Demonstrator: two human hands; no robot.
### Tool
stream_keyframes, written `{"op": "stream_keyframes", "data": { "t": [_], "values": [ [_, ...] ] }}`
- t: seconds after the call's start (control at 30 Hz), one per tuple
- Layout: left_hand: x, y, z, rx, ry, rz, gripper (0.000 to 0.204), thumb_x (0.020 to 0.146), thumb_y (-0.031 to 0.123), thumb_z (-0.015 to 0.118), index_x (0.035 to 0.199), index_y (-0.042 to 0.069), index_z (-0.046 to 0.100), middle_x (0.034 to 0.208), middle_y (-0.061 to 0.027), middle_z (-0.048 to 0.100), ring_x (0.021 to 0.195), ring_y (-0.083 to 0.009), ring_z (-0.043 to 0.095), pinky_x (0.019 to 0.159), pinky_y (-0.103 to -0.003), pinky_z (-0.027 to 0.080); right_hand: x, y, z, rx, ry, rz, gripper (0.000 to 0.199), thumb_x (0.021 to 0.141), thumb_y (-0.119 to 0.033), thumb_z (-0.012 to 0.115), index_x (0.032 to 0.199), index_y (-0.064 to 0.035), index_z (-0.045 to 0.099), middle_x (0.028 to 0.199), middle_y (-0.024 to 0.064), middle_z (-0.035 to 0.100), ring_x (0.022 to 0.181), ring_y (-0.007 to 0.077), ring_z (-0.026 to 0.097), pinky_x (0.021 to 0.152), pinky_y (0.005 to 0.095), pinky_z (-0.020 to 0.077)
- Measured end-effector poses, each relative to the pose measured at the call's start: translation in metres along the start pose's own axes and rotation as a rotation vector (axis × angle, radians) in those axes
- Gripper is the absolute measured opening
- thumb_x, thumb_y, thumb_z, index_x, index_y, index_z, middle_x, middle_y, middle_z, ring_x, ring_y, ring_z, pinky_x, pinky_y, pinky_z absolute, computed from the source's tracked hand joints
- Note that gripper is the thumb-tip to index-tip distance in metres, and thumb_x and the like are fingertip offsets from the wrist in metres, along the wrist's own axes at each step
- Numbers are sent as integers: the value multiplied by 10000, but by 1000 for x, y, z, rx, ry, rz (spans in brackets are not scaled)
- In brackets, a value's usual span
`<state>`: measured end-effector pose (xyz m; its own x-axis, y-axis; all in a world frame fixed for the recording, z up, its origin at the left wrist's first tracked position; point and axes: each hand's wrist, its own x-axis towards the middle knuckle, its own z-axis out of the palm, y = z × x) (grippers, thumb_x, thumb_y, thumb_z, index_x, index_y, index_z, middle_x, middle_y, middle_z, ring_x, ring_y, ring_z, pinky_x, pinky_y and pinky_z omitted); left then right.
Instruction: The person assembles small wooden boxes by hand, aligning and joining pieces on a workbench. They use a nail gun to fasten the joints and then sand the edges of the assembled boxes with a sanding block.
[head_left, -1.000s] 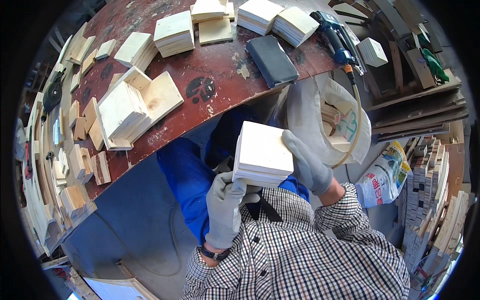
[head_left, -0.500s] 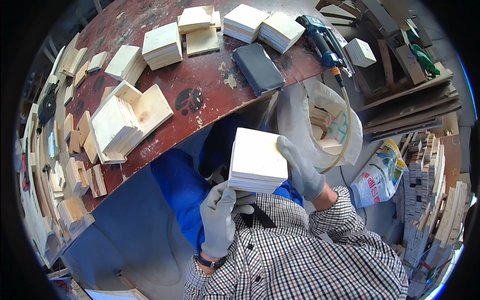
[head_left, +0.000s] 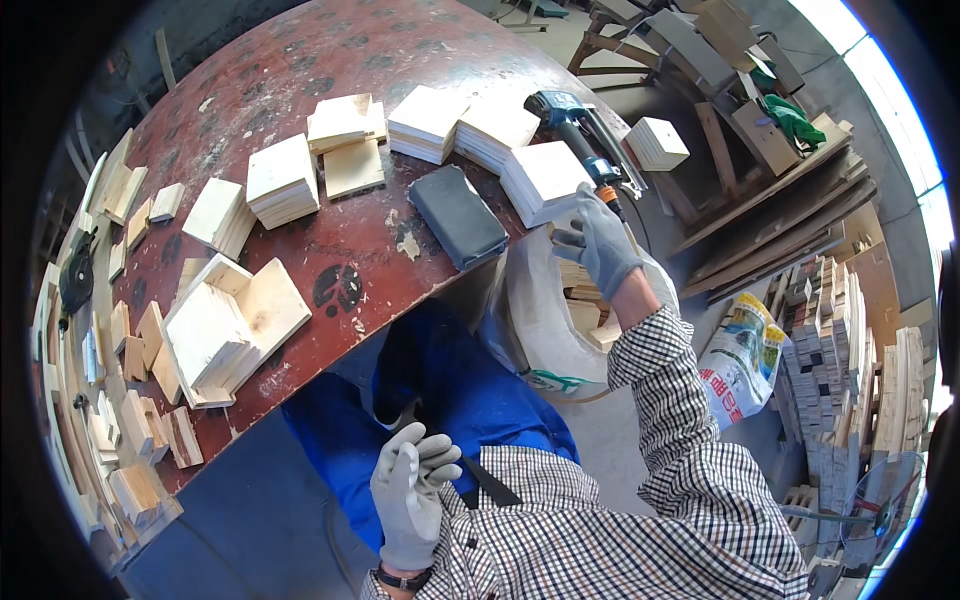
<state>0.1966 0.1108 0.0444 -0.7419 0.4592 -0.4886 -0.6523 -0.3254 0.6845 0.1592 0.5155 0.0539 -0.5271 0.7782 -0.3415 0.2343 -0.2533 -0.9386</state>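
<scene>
Right-hand grip (head_left: 606, 248) stands with its gloved fingers apart and loosely bent at the near right corner of a stack of pale square boards (head_left: 548, 178); whether a fingertip touches the wood cannot be told. That stack sits toward the right edge of the red-brown desk (head_left: 300, 82), near a dark rectangular block (head_left: 458, 217) and a teal-and-black power tool (head_left: 578, 133). Over the person's lap, the left-hand grip (head_left: 408, 502), gloved too, has its fingers parted and slightly curled. An open wooden assembly (head_left: 205, 330) rests near the desk's front edge. Wood pieces (head_left: 585, 318) show inside a white sack (head_left: 532, 300) below the right hand.
</scene>
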Motion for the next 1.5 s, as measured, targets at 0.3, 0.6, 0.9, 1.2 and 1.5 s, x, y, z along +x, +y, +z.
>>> {"op": "stream_keyframes", "data": {
  "t": [0.3, 0.6, 0.9, 1.2, 1.5],
  "values": [
    [1, -3, -11, -32, 89, 45, 493, 1103, 308, 622, 1422, -61, 552, 1159, -235, 742, 998, -293, 776, 807, -336, 677, -25, 39, -55, -752, 17, -221, 407, 1099, -353, 513, 1273, -30, 690, 1107, 135, 749, 970, 294, 746, 822, 387, 597],
    [9, -3, -12, -63, 19, -51, 556, 1098, 329, 642, 1477, -51, 498, 1197, -188, 645, 1093, -285, 672, 843, -317, 589, 61, 208, -163, -1519, -46, 509, 794, 1047, -649, 418, 1643, -125, 403, 1663, 177, 453, 1465, 409, 506, 1222, 429, 394],
    [5, -6, -13, -102, 59, -28, 523, 1111, 326, 613, 1469, -41, 507, 1218, -205, 707, 1098, -297, 712, 880, -344, 617, 85, 249, -188, -1858, -169, 383, 776, 1050, -582, 410, 1694, -161, 309, 1758, 138, 293, 1606, 365, 296, 1293, 441, 276],
    [4, -6, -18, -108, 64, -32, 517, 1115, 302, 603, 1479, -51, 499, 1237, -211, 697, 1116, -301, 703, 904, -362, 606, -49, 85, -77, -1711, -117, -32, 662, 883, -340, 710, 1453, -33, 574, 1573, 259, 431, 1468, 501, 408, 1214, 523, 379],
    [7, -9, -14, -73, 38, -39, 548, 1097, 323, 635, 1476, -49, 502, 1253, -219, 701, 1111, -303, 731, 898, -368, 633, -109, 69, -40, -1088, 16, -1115, 675, 767, -246, 921, 1358, -121, 620, 1422, 171, 513, 1413, 479, 452, 1159, 582, 415]
  ]
}}
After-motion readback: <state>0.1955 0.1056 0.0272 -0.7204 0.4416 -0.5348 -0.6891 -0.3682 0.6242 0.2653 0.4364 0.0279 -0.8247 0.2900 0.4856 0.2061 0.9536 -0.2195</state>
